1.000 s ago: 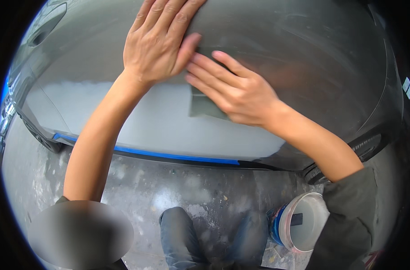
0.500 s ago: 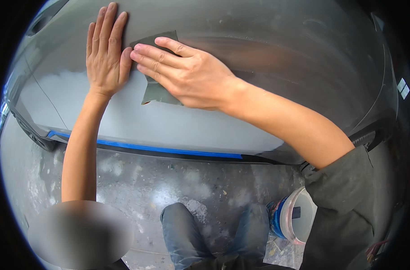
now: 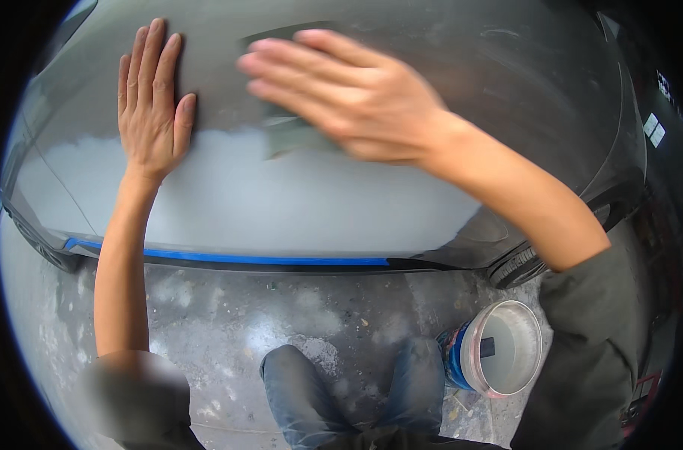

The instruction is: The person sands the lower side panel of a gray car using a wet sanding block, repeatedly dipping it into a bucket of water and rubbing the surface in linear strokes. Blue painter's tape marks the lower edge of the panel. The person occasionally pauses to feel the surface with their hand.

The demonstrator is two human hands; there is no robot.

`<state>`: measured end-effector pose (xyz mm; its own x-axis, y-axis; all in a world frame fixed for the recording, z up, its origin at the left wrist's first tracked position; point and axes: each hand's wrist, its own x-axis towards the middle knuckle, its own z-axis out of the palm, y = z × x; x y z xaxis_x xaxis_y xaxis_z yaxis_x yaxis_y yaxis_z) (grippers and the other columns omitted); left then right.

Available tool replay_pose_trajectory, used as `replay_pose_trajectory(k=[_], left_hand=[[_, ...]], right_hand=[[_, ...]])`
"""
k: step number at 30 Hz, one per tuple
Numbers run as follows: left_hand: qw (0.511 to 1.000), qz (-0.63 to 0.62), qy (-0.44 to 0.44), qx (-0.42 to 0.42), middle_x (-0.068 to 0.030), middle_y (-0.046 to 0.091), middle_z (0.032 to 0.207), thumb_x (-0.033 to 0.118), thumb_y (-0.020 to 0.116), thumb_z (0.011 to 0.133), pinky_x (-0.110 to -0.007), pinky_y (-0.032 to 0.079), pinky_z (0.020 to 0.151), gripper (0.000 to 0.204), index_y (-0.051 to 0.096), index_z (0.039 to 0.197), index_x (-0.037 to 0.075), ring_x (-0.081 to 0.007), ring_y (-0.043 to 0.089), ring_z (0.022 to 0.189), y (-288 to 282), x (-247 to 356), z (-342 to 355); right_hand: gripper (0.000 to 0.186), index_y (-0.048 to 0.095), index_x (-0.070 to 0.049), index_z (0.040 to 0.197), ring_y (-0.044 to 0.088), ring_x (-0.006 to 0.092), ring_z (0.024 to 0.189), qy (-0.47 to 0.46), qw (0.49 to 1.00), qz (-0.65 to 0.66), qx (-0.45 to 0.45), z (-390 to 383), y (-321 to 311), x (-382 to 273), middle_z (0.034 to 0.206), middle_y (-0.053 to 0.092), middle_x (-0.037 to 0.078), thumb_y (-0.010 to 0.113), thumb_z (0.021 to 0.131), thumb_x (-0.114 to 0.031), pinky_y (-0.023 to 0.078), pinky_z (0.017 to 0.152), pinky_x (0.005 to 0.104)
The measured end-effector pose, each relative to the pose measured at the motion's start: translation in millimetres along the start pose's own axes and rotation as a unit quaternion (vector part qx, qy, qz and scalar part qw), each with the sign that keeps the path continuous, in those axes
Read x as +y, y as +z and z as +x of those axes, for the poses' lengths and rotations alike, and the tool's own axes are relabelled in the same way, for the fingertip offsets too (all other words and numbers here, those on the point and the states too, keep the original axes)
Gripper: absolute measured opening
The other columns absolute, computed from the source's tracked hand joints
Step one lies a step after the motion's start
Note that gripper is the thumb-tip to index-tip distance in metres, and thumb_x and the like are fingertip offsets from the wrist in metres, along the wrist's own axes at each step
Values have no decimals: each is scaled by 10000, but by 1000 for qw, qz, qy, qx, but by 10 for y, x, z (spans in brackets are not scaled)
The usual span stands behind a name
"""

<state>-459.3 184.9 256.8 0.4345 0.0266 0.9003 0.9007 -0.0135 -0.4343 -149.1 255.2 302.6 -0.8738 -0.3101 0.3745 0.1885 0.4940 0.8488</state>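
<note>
My left hand (image 3: 151, 112) lies flat on a car's body panel (image 3: 229, 199), fingers stretched upward and thumb a little apart, holding nothing. To its right, my right hand (image 3: 353, 97) presses a dark green-grey sheet of sandpaper (image 3: 300, 138) against the same panel. The sheet's edges stick out above and below the fingers; its middle and my right thumb are hidden under the hand. Motion smears the right hand and the sheet. The panel is dull grey above, with a paler grey patch along its lower part.
Blue tape (image 3: 266, 259) runs along the panel's lower edge. On the stained floor (image 3: 229, 315) at the right stands a bucket (image 3: 473, 352) of cloudy liquid with a small dark block in it. My knees are below, between floor and panel. A wheel (image 3: 516, 268) shows at the right.
My right hand has slid right and slightly up with the sandpaper, away from the left hand. In the picture, the left hand sits a little lower and further left, as the view has shifted too.
</note>
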Motion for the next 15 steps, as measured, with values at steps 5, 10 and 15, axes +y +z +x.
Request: replay_pose_trajectory(k=[5, 10, 15], left_hand=[[1000, 17, 5, 21, -93, 338, 1700, 366, 381, 1061, -434, 157, 1312, 600, 401, 1613, 130, -266, 254, 1597, -13, 13, 79], [1000, 2, -1, 14, -99, 329, 1704, 370, 372, 1062, -435, 148, 1313, 609, 392, 1615, 115, -274, 256, 1596, 37, 49, 49], [1000, 23, 7, -13, -119, 324, 1703, 373, 385, 1057, -440, 142, 1312, 626, 379, 1618, 97, -288, 246, 1599, -78, -45, 35]], right_hand=[[527, 517, -82, 1535, 346, 225, 1555, 94, 989, -66, -91, -1250, -611, 387, 1638, 441, 103, 466, 1043, -264, 203, 1315, 429], [531, 546, -72, 1511, 376, 203, 1542, 54, 997, -13, 51, 111, -11, 23, 1621, 473, 93, 434, 993, -102, 248, 1301, 414], [538, 503, -104, 1549, 372, 187, 1542, 63, 995, -55, -59, -790, -441, 486, 1641, 446, 59, 430, 1017, -130, 249, 1304, 409]])
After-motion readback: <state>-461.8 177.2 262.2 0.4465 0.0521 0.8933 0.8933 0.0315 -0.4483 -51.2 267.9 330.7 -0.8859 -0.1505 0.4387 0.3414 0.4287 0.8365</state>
